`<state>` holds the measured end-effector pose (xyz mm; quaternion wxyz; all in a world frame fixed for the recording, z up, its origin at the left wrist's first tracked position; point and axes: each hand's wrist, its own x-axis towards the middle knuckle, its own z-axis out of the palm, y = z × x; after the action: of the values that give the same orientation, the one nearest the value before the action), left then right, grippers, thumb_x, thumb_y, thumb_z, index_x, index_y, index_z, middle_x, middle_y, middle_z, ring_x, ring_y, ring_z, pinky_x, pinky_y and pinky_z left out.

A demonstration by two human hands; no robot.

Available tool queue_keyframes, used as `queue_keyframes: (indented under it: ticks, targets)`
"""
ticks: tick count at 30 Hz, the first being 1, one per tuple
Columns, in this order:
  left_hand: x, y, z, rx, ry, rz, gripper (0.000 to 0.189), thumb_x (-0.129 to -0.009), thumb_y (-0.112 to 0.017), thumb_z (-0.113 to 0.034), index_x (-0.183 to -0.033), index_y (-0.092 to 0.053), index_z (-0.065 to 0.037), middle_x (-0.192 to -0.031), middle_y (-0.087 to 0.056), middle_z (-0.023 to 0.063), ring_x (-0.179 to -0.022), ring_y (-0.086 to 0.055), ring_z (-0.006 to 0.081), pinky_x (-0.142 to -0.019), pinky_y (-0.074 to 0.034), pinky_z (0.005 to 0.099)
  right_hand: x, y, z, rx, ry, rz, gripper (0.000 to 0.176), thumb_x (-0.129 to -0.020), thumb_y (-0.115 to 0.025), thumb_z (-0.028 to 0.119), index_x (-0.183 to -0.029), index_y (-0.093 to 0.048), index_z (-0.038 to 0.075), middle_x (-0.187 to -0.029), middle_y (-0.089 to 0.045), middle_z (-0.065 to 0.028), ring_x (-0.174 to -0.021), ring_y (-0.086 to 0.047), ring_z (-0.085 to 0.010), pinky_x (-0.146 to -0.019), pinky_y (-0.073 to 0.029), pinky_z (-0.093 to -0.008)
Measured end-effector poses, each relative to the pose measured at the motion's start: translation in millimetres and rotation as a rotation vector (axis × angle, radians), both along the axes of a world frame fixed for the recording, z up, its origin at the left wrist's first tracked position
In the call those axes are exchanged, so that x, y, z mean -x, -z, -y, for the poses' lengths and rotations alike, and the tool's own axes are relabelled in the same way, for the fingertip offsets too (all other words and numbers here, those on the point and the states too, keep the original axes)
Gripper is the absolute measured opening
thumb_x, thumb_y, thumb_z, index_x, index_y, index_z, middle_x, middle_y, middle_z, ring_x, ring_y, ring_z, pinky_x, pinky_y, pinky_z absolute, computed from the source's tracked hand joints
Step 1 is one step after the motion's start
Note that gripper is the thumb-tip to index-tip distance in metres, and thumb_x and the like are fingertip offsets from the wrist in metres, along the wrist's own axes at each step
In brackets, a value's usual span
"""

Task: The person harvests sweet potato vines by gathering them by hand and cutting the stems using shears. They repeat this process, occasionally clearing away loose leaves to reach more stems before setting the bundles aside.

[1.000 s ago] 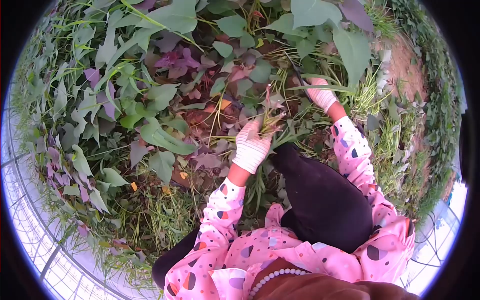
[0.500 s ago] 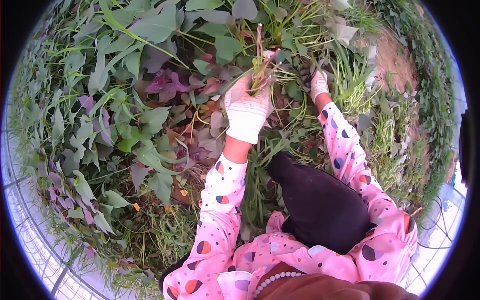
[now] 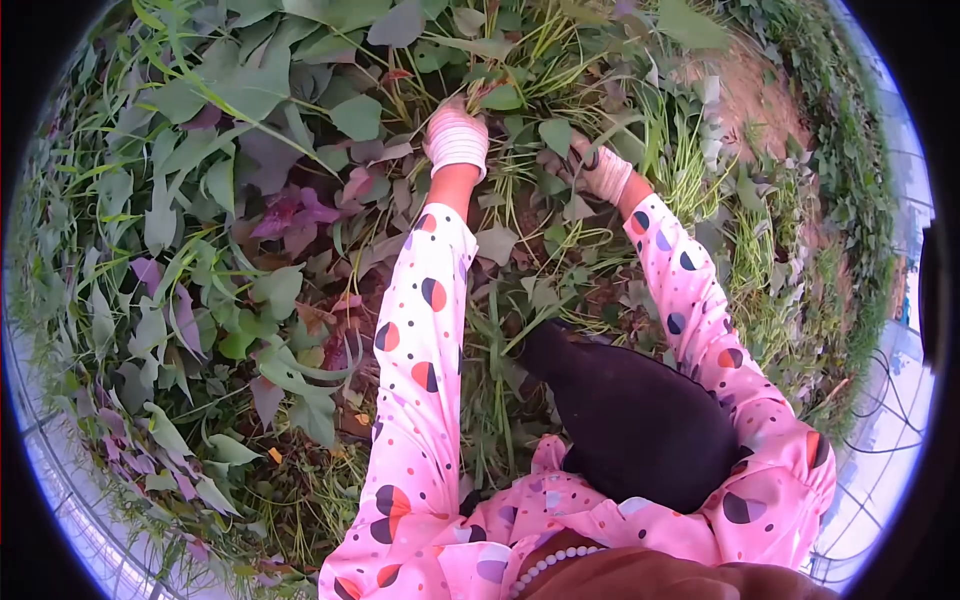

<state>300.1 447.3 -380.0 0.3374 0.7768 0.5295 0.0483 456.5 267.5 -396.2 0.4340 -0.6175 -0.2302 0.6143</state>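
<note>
Near top centre, vines [image 3: 512,180] are being reached into by the left hand [image 3: 457,135] and the right hand [image 3: 600,174]; whether either is gripping cannot be told. Dense leaves [image 3: 285,290] are being seen at left; no finished portion is being clearly shown.

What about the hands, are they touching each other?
No, the left hand and right hand are apart, with leaves showing between them.
</note>
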Motion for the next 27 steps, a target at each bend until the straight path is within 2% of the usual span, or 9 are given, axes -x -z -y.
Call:
queue_keyframes:
  ticks: [6, 10, 14, 16, 17, 21, 22, 25, 27]
  targets:
    - [2, 42, -1, -0.077, 0.191, -0.105, 0.031, -0.081, -0.059, -0.024, -0.108, -0.059, -0.008, -0.106, -0.063, 0.0170, -0.097, -0.060, 0.0373, -0.086, -0.047, 0.0484, -22, 37, -21, -0.370, -0.085, 0.347, 0.035, -0.091, -0.049, 0.046, -0.096, -0.058, 0.013, -0.064, -0.049, 0.0013, -0.051, -0.043, -0.0078, -0.036, -0.025, -0.0220]
    - [3, 45, 3, 0.111, 0.309, -0.339, 0.039, -0.085, -0.050, -0.038, -0.113, -0.057, -0.011, -0.120, -0.057, 0.0147, -0.110, -0.054, 0.0313, -0.092, -0.043, 0.0465, 0, 16, -38, 0.143, 0.338, -0.242, 0.042, -0.089, -0.049, 0.050, -0.084, -0.060, 0.010, -0.063, -0.054, -0.0004, -0.055, -0.050, -0.0102, -0.046, -0.038, -0.0255]
    - [24, 54, 17, -0.112, 0.344, -0.383, 0.030, -0.086, -0.045, -0.018, -0.103, -0.065, -0.003, -0.107, -0.065, 0.0146, -0.089, -0.066, 0.0273, -0.074, -0.052, 0.0400, 10, 31, -22, 0.165, 0.254, 0.297, 0.039, -0.088, -0.053, 0.041, -0.081, -0.065, 0.004, -0.071, -0.062, -0.0036, -0.064, -0.054, -0.0137, -0.058, -0.041, -0.0287]
    - [66, 124, 23, -0.723, 0.504, -0.626, 0.032, -0.083, -0.056, -0.031, -0.105, -0.059, -0.007, -0.096, -0.060, 0.0062, -0.083, -0.059, 0.0176, -0.075, -0.050, 0.0317, 25, 3, -8, 0.290, 0.321, 0.254, 0.042, -0.088, -0.053, 0.044, -0.082, -0.066, 0.004, -0.071, -0.062, -0.0037, -0.064, -0.055, -0.0139, -0.059, -0.043, -0.0285]
    - [70, 78, 30, -0.561, 0.379, -0.390, 0.030, -0.084, -0.054, -0.025, -0.106, -0.059, -0.006, -0.096, -0.061, 0.0069, -0.083, -0.060, 0.0183, -0.074, -0.050, 0.0313, 32, -3, 6, 0.085, 0.213, 0.633, 0.041, -0.088, -0.054, 0.044, -0.081, -0.065, 0.005, -0.071, -0.061, -0.0037, -0.061, -0.055, -0.0146, -0.058, -0.043, -0.0279]
    - [137, -52, 70, 0.180, -0.208, 0.514, 0.026, -0.086, -0.049, -0.002, -0.111, -0.057, 0.001, -0.097, -0.065, 0.0099, -0.081, -0.062, 0.0208, -0.070, -0.051, 0.0298, 45, -12, 36, 0.154, 0.610, 0.025, 0.029, -0.088, -0.061, 0.033, -0.081, -0.063, 0.005, -0.069, -0.061, -0.0044, -0.053, -0.057, -0.0152, -0.047, -0.045, -0.0273]
    - [191, -5, 72, 0.681, -0.477, 1.124, 0.035, -0.087, -0.048, -0.003, -0.122, -0.050, 0.000, -0.113, -0.059, 0.0122, -0.092, -0.060, 0.0202, -0.079, -0.051, 0.0325, 56, -43, 36, 0.153, 0.551, 0.042, 0.029, -0.088, -0.061, 0.033, -0.083, -0.063, 0.004, -0.067, -0.061, -0.0046, -0.052, -0.056, -0.0140, -0.046, -0.044, -0.0268]
    - [246, -92, 109, -0.173, -0.293, 0.311, 0.039, -0.087, -0.060, -0.026, -0.117, -0.057, -0.002, -0.107, -0.064, 0.0109, -0.088, -0.063, 0.0165, -0.074, -0.051, 0.0298, 73, -41, 52, -0.080, 0.490, 0.157, 0.031, -0.090, -0.057, 0.032, -0.087, -0.062, 0.002, -0.066, -0.061, -0.0057, -0.054, -0.056, -0.0116, -0.048, -0.043, -0.0254]
    - [286, -139, 130, 0.172, -0.593, 0.540, 0.040, -0.083, -0.066, -0.013, -0.119, -0.055, 0.001, -0.101, -0.063, 0.0069, -0.087, -0.060, 0.0161, -0.076, -0.050, 0.0293, 93, -38, 58, -0.242, 0.434, 0.226, 0.029, -0.091, -0.056, 0.028, -0.090, -0.063, 0.000, -0.068, -0.062, -0.0059, -0.055, -0.056, -0.0112, -0.050, -0.044, -0.0254]
